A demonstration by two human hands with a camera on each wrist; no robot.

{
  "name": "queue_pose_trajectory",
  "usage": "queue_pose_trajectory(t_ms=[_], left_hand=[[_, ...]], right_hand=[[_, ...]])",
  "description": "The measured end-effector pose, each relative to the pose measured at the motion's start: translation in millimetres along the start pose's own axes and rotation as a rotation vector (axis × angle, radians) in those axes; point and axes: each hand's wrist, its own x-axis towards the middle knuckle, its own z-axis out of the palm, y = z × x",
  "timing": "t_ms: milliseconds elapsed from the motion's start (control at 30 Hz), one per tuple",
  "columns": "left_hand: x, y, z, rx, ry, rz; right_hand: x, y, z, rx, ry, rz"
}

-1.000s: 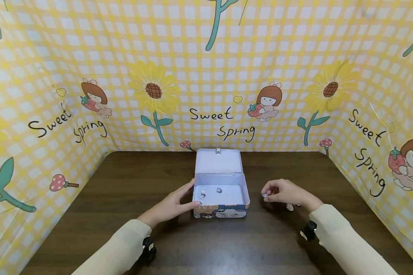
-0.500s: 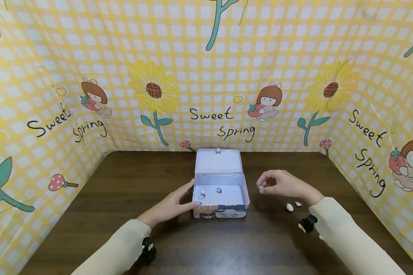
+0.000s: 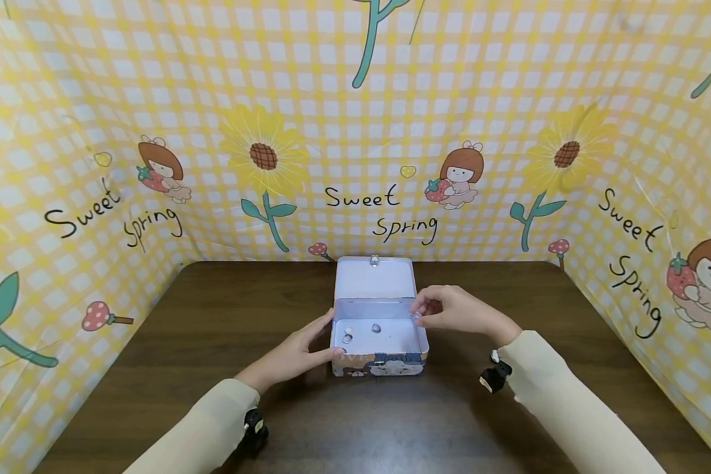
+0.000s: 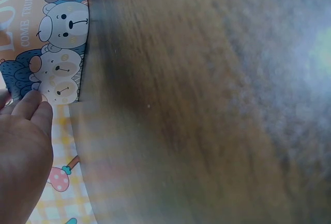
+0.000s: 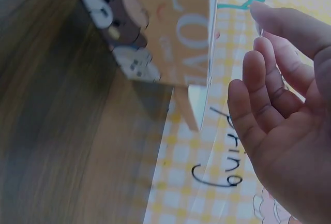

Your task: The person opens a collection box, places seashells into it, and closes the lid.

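Observation:
A hinged tin box (image 3: 379,366) with cartoon bears stands with its lid (image 3: 374,278) up. On its pale floor lie a few small shells, one shell (image 3: 376,328) near the middle and others (image 3: 347,338) at the left. My left hand (image 3: 290,355) rests against the box's left side, fingers straight, thumb at the front corner; the left wrist view shows those fingertips (image 4: 32,100) touching the printed wall. Over the right rim, my right hand (image 3: 456,308) pinches a small pale, shiny thing (image 5: 259,29), seemingly a shell, mostly covered by thumb and forefinger.
Part of a white shell (image 3: 494,356) shows beside the right wrist camera (image 3: 495,376) on the dark wooden table (image 3: 243,289). A yellow checked cloth (image 3: 332,131) hangs behind and along both sides. The lid stands upright at the box's back.
My right hand has moved left and away from me, from the table on the right to the box's right rim, still pinching the small thing. The left hand and box stay put.

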Motion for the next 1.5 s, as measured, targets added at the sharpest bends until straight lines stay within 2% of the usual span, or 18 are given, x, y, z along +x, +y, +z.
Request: queue_pose_trajectory(t_ms=[233,633,933,1500], left_hand=[[-0.7,0.1,0.0,0.000,0.001,-0.012],[0.1,0.5,-0.7,-0.001,-0.001,-0.012],[-0.3,1.9,0.6,-0.008,0.002,-0.027],[-0.6,1.4,1.2,-0.011,0.007,-0.014]], right_hand=[[16.0,-8.2,10.6,0.012,0.001,-0.049],[33.4,-12.6,28.4,0.030,-0.063,-0.033],[46.4,-6.1,41.3,0.017,-0.091,-0.023],[51.5,-0.6,48.0,0.000,-0.106,-0.004]])
